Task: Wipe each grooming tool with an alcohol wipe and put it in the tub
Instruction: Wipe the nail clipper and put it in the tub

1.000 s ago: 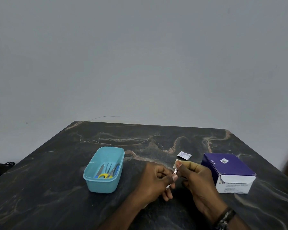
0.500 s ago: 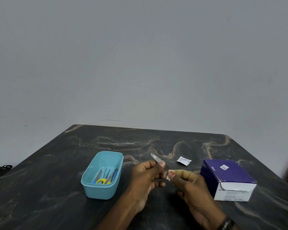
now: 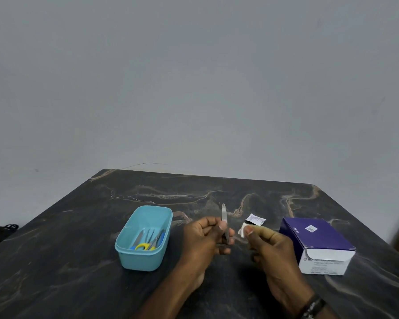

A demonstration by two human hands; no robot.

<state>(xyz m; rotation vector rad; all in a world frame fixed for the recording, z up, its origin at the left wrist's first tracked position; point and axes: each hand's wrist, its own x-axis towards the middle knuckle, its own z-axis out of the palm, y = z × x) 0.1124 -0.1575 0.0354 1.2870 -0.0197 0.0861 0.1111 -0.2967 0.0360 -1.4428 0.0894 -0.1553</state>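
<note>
The left hand (image 3: 207, 236) pinches a metal file (image 3: 224, 224) upright over the table's middle, clear of the wipe (image 3: 242, 229) pinched by the right hand (image 3: 270, 245), likely bound for the tub (image 3: 145, 238).

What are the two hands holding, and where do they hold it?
The left hand pinches a thin metal tool around its lower half, tip pointing up. The right hand pinches a small white wipe by one edge.

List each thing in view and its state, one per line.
Left hand: pinches metal nail file, upright.
Right hand: pinches alcohol wipe, apart from file.
Teal tub: lidless, holds scissors and other tools.
Wipe box: flap open.
Wipe sachet: on table, torn.
</note>
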